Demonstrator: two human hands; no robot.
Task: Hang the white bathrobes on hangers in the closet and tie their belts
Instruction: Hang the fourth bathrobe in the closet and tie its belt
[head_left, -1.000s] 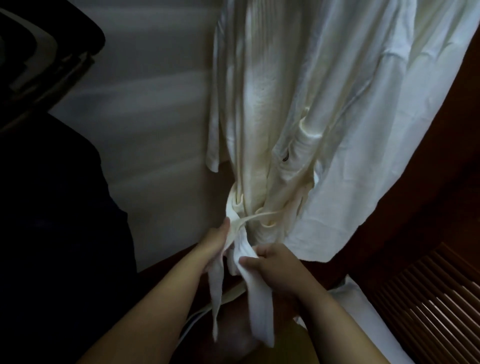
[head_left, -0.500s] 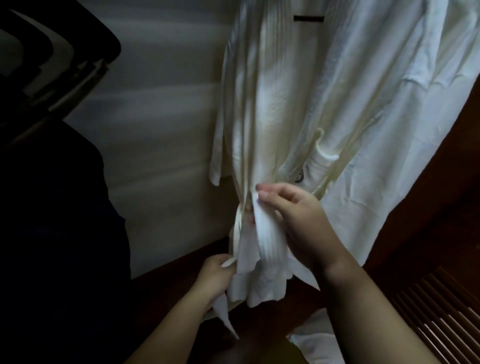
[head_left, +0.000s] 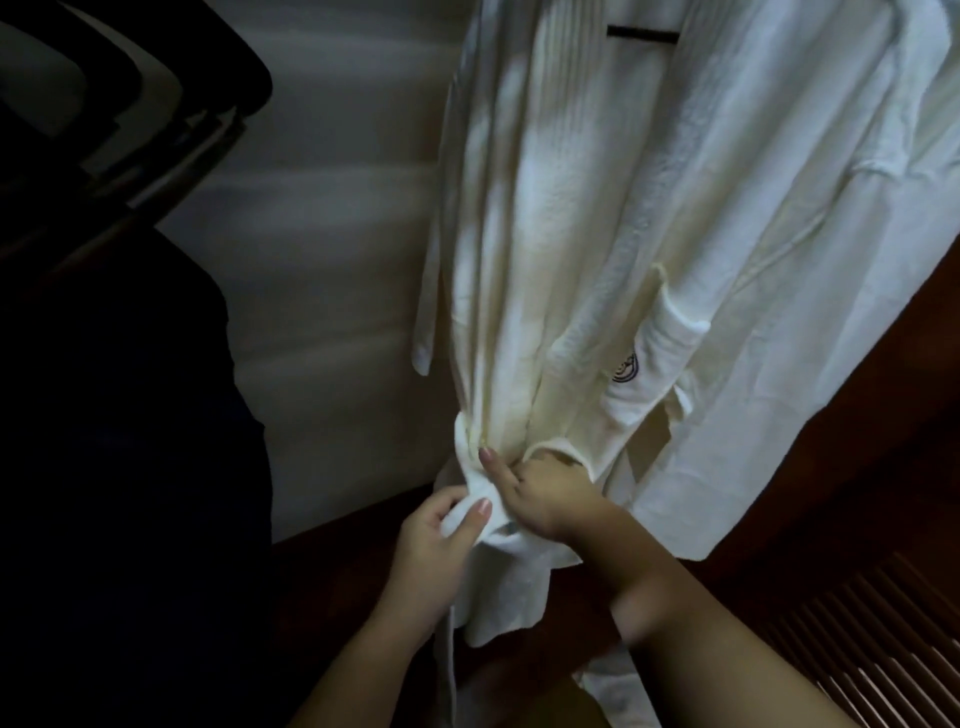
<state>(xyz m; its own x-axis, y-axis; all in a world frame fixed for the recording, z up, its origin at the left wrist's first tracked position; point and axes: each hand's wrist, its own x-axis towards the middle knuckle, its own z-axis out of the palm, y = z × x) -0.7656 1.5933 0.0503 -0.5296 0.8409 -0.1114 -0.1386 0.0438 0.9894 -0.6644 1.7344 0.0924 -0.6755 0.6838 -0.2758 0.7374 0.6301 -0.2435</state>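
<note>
Dim closet, pale wall on the left: the white waffle-cotton bathrobe (head_left: 597, 249) hangs at centre. My left hand (head_left: 431, 545) pinches the white fabric belt (head_left: 478, 499) to keep tension — my right hand (head_left: 545, 493) curls into the knot at its waist. Half a second ago my right held the belt end higher.

Bathrobe (head_left: 597, 234): white ribbed matt cloth; belt (head_left: 498, 535) same; closet floor (head_left: 857, 493) dark wood.
</note>
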